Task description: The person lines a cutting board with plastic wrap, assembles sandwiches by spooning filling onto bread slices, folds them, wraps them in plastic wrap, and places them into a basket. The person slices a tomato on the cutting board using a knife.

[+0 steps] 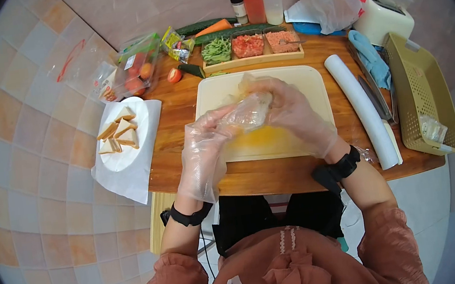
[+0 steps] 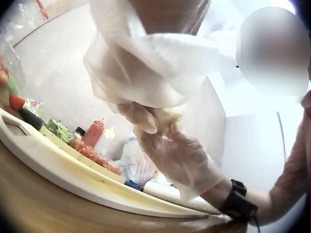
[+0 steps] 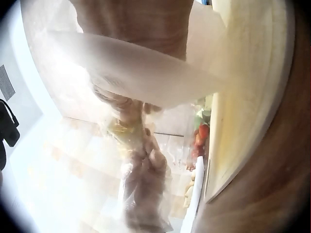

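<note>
Both hands wear loose clear plastic gloves and are raised over the cream cutting board (image 1: 207, 96). Between them is a small clear plastic bundle (image 1: 252, 113), with something pale yellowish (image 2: 171, 116) showing through in the wrist views. My left hand (image 1: 207, 141) grips its near left side, fingers and thumb bent against it. From the far right, my right hand (image 1: 295, 114) curls its fingers over the other end. In the right wrist view the yellowish part (image 3: 124, 133) sits between the fingertips of both hands. What exactly is wrapped I cannot tell. A yellow patch (image 1: 258, 136) marks the board below.
Sandwich triangles lie on a white plate (image 1: 135, 110) at left. A wooden tray (image 1: 254, 60) behind the board holds shredded green, red and orange-pink fillings. Sauce bottles (image 1: 252, 0) stand behind it. To the right are a white roll (image 1: 362, 108), knives (image 1: 369, 87) and an olive basket (image 1: 428, 134).
</note>
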{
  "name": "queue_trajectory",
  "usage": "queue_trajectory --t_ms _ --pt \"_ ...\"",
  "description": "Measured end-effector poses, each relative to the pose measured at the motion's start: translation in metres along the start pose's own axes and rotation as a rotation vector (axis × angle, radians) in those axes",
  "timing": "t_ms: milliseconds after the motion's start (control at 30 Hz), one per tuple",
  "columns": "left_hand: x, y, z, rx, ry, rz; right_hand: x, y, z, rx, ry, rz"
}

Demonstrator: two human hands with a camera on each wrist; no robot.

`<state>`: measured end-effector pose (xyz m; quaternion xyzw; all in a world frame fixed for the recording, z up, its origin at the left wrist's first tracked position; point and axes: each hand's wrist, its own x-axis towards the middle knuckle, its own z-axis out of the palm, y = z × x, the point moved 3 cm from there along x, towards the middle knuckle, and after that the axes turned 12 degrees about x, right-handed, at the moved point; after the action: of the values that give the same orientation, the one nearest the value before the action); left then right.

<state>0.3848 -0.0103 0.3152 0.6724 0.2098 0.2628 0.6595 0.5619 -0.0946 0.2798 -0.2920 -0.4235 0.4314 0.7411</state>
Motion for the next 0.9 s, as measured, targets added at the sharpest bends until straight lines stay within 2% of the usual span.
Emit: queue_trajectory --t_ms 67,200,333,400,433,500,600,667,767,833,900 --pt "0.000 0.004 -0.002 0.052 0.100 0.132 -0.001 -0.008 0.006 0.015 0.008 0.057" --pt "0.002 -0.005 -0.007 0.013 0.144 0.109 -0.002 -0.014 0.011 0.027 0.002 0.161" --pt "0.001 -0.008 -0.008 0.021 0.164 0.080 0.000 -0.011 0.009 0.044 -0.046 0.065" --pt "0.000 -0.008 -0.008 0.029 0.171 0.073 -0.001 -0.009 0.007 0.198 0.037 0.155" --pt "0.000 -0.009 -0.009 0.061 0.153 0.047 -0.002 -0.013 0.007 0.199 0.039 0.153" --pt "0.000 -0.010 -0.008 0.095 0.132 0.020 -0.004 -0.020 0.008 0.086 0.046 0.297" --pt "-0.003 -0.010 -0.004 0.139 0.098 0.026 -0.004 -0.018 0.004 -0.030 0.115 0.255" --pt "-0.006 0.001 0.001 -0.050 0.000 0.051 -0.004 -0.016 0.002 0.035 0.132 0.230" --pt "-0.007 0.012 -0.003 -0.126 0.040 -0.032 -0.004 -0.014 -0.002 0.066 0.132 0.218" --pt "-0.009 0.007 -0.006 -0.068 0.019 0.012 -0.004 -0.010 -0.004 0.031 0.115 0.231" --pt "-0.010 0.006 -0.005 -0.011 0.001 0.058 -0.004 -0.007 -0.004 0.011 0.065 0.151"
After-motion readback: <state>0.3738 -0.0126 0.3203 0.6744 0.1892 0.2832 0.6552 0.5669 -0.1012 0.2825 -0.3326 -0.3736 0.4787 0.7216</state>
